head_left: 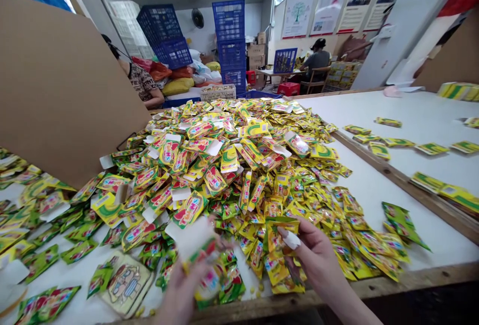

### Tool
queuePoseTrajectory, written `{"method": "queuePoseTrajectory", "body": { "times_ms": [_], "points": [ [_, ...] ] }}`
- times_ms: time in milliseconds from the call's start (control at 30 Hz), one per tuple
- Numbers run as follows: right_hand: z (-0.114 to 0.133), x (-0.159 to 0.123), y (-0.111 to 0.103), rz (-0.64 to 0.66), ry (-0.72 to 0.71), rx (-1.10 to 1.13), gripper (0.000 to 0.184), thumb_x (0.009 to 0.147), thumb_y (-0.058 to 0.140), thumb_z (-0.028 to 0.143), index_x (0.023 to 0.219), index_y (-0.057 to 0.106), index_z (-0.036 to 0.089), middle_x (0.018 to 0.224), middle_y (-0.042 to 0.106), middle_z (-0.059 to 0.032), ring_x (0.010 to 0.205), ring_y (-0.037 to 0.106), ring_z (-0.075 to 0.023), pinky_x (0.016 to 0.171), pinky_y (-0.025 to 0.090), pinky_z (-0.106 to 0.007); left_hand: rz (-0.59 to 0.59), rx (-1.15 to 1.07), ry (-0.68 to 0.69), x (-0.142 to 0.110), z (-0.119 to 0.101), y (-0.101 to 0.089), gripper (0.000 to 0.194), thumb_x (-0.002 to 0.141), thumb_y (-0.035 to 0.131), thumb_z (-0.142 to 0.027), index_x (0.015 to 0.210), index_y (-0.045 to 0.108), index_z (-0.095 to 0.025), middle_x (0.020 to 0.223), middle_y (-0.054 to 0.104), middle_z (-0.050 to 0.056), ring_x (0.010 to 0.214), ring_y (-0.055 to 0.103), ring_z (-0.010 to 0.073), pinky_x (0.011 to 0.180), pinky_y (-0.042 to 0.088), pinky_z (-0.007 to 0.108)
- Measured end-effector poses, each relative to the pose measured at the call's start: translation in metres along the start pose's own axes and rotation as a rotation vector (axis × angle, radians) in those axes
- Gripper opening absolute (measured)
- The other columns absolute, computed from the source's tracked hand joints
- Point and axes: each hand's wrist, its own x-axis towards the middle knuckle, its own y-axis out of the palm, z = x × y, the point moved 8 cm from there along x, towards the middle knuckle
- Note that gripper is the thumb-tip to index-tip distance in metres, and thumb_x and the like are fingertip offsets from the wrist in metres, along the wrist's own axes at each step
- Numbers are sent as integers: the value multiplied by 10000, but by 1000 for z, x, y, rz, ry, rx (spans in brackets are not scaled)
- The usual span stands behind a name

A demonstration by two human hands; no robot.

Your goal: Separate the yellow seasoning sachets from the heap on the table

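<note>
My left hand [183, 285], smeared by motion, grips a small open candy box [200, 247] with its white flap raised. My right hand [316, 247] is closed on yellow candy packets [276, 260], its thumb pressed on the uppermost one; how many it holds I cannot tell. The packets are just right of the box, apart from it. Beyond both hands rises a big heap of yellow candy boxes [215, 178], many with open white flaps. Loose yellow packets [359, 235] spread to the right, and green packets [80, 250] lie at the left.
A cartoon-printed square tin or pad [129, 282] lies front left. A cardboard sheet [71, 85] stands at the left. A wooden strip [389, 168] divides the white table, with flat boxes [432, 149] beyond it. Blue crates [229, 41] and two people [318, 61] are farther back.
</note>
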Motion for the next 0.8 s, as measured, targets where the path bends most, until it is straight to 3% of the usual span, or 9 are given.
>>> {"method": "queuePoseTrajectory", "body": {
  "times_ms": [100,167,233,333,433,533,633,733,800],
  "points": [
    [39,-9,20,97,-358,-164,138,766,626,204,899,610,236,712,570,11,529,535,-92,440,467,-175,200,46,-156,-20,42,41,461,541,785,-372,921,621,-167,876,722,79,802,666,240,728,529,316],
    [60,-20,37,202,-592,-327,221,776,583,127,956,601,252,848,597,-20,763,580,-139,665,507,-228,280,57,-153,-25,54,55,459,549,782,-381,921,602,-182,829,719,62,760,666,220,678,531,297],
    [65,-28,52,341,-697,-487,295,772,548,69,1010,581,240,920,591,-40,887,566,-152,786,479,-244,352,89,-116,-25,57,61,437,589,756,-376,943,577,-194,779,707,40,682,659,192,608,525,273],
    [58,-30,62,513,-645,-714,332,773,478,22,1037,573,199,977,575,-71,913,561,-149,792,469,-228,390,289,-58,-21,51,59,453,634,707,-302,1040,550,-177,886,698,71,748,658,204,673,524,284],
    [45,-30,63,659,-422,-941,361,748,449,-7,993,604,208,950,584,-54,857,573,-146,755,470,-230,453,494,14,-21,40,65,589,615,649,-160,1183,494,-174,1167,616,107,1023,594,253,899,458,338],
    [39,-36,61,810,-229,-999,417,708,467,-30,1001,602,233,1023,592,-31,912,573,-146,810,453,-239,599,555,77,-26,30,80,717,588,578,-64,1271,422,-215,1307,520,63,1202,466,239,1034,335,351],
    [44,-34,49,724,-201,-890,474,691,476,-33,1073,551,238,1079,591,-30,949,564,-137,825,442,-227,710,492,52,-29,27,86,731,628,545,-71,1317,349,-219,1331,494,70,1177,496,225,1015,360,356],
    [40,-36,38,616,-245,-842,267,757,460,20,845,631,206,859,643,-40,793,599,-132,706,463,-206,734,499,12,-30,34,86,729,662,596,-151,1334,329,-244,1313,514,70,1150,523,243,994,377,372],
    [31,-45,39,663,-254,-829,223,830,459,118,798,662,205,786,657,-52,764,617,-140,706,470,-211,741,510,1,-32,44,88,730,669,636,-225,1332,335,-268,1276,548,61,1141,530,257,990,378,392]
  ]
}}
